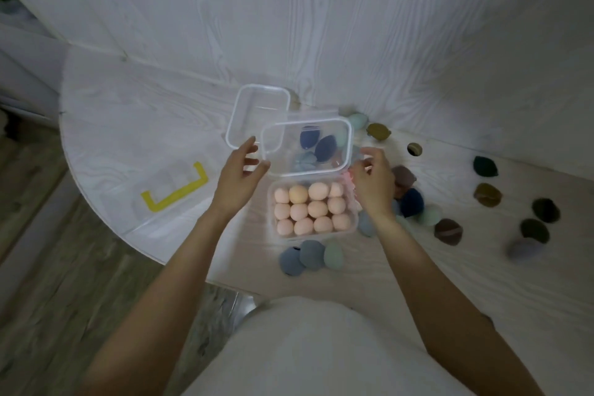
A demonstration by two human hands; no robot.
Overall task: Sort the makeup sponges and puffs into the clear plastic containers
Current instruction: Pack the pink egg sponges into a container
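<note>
Twelve peach sponges (308, 208) in one clear container (353, 228); two navy sponges (324, 148) in another; two hands (236, 177)

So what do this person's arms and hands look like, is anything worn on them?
Both arms are bare to the frame's edge: no sleeves, gloves, watch or rings show on the left hand or right hand. A pale, whitish garment covers the body below.

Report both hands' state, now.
Left hand: open, fingers at the clear container, no firm hold visible.
Right hand: cannot be told; blurred.
</note>
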